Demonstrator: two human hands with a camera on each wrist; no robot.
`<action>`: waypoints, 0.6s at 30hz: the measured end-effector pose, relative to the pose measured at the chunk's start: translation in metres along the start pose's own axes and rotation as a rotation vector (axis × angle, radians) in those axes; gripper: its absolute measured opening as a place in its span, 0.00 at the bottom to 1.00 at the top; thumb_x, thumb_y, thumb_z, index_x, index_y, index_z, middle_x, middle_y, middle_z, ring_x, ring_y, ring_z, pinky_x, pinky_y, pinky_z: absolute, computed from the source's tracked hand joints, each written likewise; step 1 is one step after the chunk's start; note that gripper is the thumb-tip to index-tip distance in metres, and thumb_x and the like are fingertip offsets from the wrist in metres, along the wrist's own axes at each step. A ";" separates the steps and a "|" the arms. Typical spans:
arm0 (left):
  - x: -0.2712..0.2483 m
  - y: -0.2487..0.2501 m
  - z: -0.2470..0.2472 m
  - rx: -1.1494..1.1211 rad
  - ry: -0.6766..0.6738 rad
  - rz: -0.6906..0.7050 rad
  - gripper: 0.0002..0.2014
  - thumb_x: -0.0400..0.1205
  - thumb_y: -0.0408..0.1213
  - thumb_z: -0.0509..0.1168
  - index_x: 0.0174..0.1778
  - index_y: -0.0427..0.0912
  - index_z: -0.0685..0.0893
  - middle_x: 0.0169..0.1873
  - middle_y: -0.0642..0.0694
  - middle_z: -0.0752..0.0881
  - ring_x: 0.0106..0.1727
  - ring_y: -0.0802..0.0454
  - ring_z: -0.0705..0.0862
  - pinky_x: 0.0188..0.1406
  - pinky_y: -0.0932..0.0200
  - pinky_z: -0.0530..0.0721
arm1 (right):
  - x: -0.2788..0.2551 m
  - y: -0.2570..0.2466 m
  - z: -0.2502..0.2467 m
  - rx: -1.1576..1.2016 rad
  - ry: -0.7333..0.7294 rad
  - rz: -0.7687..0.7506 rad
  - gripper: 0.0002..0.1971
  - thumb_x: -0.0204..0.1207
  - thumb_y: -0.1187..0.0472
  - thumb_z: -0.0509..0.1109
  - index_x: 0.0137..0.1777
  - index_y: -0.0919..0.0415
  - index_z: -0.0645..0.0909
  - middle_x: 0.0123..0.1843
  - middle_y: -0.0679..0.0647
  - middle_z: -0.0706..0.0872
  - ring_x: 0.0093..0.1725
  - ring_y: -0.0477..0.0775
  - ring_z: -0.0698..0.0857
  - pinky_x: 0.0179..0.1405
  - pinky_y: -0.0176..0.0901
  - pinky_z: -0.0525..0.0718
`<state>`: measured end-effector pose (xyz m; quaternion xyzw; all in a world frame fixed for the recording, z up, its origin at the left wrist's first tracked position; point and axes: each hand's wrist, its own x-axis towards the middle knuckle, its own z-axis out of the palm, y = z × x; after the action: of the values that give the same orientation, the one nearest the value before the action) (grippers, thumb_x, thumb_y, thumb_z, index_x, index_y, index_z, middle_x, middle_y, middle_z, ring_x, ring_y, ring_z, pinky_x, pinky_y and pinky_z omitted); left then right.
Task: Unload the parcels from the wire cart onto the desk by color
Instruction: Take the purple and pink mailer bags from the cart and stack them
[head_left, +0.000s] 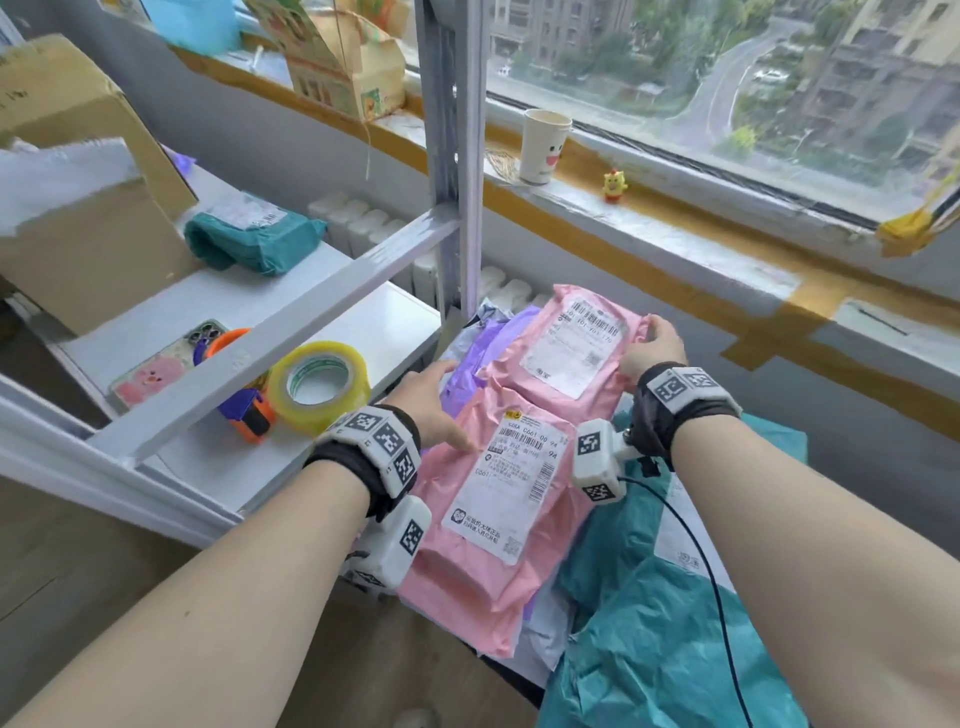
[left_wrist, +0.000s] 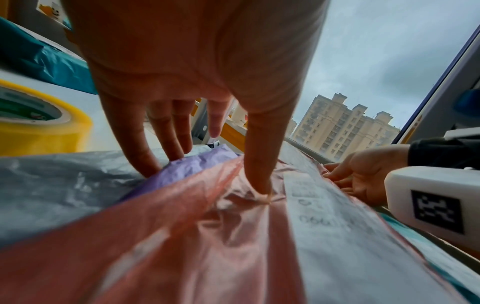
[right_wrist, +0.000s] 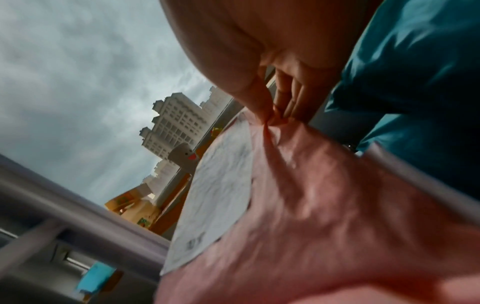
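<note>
On the heap of parcels beside the desk (head_left: 332, 306), two pink bags lay overlapping — soft, light, slippery film. The right hand (head_left: 652, 345) pinched the far bag (head_left: 582, 338) by its edge; the left hand (head_left: 434, 402), fingers straight, pressed the near bag (head_left: 498, 499).

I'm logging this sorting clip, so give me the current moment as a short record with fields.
left hand: open, thumb pressing the near pink parcel
right hand: pinches the far pink parcel at its right edge
under the pink ones: purple parcel
right of pile: teal parcels
already on desk: one teal parcel
</note>
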<state>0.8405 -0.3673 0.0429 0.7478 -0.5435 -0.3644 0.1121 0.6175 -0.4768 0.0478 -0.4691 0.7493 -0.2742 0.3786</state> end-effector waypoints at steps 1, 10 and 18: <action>0.000 0.000 0.000 -0.006 -0.005 -0.008 0.55 0.60 0.39 0.84 0.81 0.49 0.59 0.76 0.42 0.70 0.73 0.45 0.73 0.71 0.50 0.73 | 0.010 0.006 0.005 -0.056 -0.026 -0.002 0.27 0.80 0.68 0.58 0.78 0.52 0.65 0.74 0.55 0.76 0.63 0.60 0.82 0.59 0.56 0.84; -0.003 0.007 -0.002 -0.132 -0.013 -0.019 0.43 0.66 0.33 0.79 0.77 0.45 0.67 0.71 0.42 0.75 0.66 0.47 0.77 0.68 0.54 0.75 | -0.003 -0.002 0.004 -0.540 -0.231 -0.006 0.24 0.75 0.68 0.69 0.72 0.65 0.74 0.70 0.60 0.78 0.66 0.59 0.79 0.56 0.43 0.77; -0.006 0.010 -0.010 -0.170 0.064 -0.019 0.34 0.74 0.39 0.74 0.76 0.44 0.69 0.71 0.41 0.74 0.68 0.47 0.76 0.58 0.62 0.71 | -0.019 -0.010 -0.012 -0.361 -0.199 -0.058 0.24 0.75 0.74 0.65 0.71 0.60 0.77 0.70 0.57 0.80 0.67 0.58 0.80 0.66 0.45 0.79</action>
<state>0.8387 -0.3679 0.0583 0.7520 -0.4996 -0.3863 0.1889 0.6177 -0.4627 0.0686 -0.5756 0.7313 -0.0988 0.3525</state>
